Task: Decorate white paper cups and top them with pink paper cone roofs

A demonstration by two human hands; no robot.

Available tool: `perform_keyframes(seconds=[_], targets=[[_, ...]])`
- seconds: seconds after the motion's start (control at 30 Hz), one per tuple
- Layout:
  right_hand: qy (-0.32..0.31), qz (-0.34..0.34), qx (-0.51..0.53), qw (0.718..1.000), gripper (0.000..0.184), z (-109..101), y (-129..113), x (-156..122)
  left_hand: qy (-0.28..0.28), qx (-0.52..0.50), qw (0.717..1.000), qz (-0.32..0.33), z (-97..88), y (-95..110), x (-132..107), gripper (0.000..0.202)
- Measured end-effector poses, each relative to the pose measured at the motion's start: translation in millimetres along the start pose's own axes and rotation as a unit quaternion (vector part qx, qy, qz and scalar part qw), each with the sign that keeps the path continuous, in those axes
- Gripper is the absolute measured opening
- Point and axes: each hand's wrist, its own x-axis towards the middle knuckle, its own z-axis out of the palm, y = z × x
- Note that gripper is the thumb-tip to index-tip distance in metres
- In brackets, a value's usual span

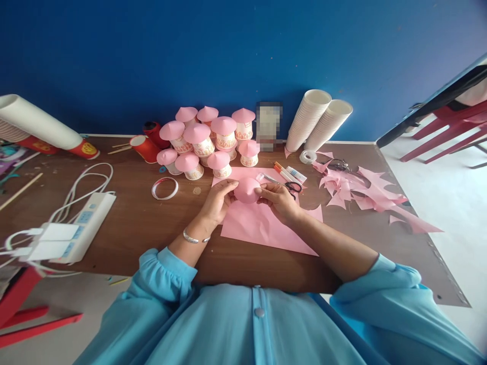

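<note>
A pink paper cone [246,189] is held between both my hands above a pink paper sheet [266,228] on the brown table [144,223]. My left hand [218,200] curls its fingers round the cone's left side. My right hand [279,200] grips its right side with bent fingers. Black-handled scissors [291,186] lie just beyond my right hand. Behind the cone stand several paper cups topped with pink cones [207,139].
Two stacks of white cups [317,119] lean on the blue wall. Pink paper scraps [365,195] litter the right side. A tape roll [307,156], markers [283,172], a white ring [165,188], red cups [146,147] and a power strip with cables [72,228] lie around.
</note>
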Motion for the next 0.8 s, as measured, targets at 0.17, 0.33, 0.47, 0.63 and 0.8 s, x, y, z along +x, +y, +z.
perform_keyframes(seconds=[0.17, 0.33, 0.47, 0.63, 0.8], targets=[[0.001, -0.001, 0.024, 1.000, 0.041, 2, -4, -6, -0.004, 0.007, 1.000, 0.004, -5.7, 1, -3, 0.030], [-0.001, -0.005, 0.046, 0.999, 0.040, 4, 0, -9, -0.003, 0.022, 1.000, 0.013, -7.9, 0, -8, 0.034], [-0.003, -0.009, 0.053, 0.999, 0.042, 7, 5, -9, -0.003, 0.029, 0.999, 0.021, -7.1, 1, -13, 0.035], [-0.003, -0.014, 0.059, 0.998, 0.043, 9, 6, -8, -0.011, 0.039, 0.999, 0.024, -7.8, 3, -17, 0.036], [-0.021, -0.006, 0.059, 0.998, 0.039, 7, 2, -2, -0.027, 0.052, 0.998, 0.025, -6.5, 8, -9, 0.033]])
